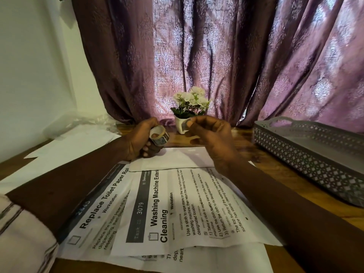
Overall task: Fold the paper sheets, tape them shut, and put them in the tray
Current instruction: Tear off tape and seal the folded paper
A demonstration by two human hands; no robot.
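My left hand (140, 140) is closed around a roll of clear tape (159, 135) above the table. My right hand (208, 134) pinches the pulled-out end of the tape (185, 125) between thumb and forefinger, a little to the right of the roll. Beneath both hands lies a folded white sheet (173, 160). Nearer to me are printed sheets (177, 209), overlapping and partly under my forearms. A grey perforated tray (307, 154) stands at the right; what I can see of its inside holds nothing.
A small white pot of white flowers (190, 107) stands behind my hands against a purple curtain (197, 56). Blank white sheets (69, 148) and crumpled clear plastic (78, 123) lie at the left. The wooden table (275, 174) shows between papers and tray.
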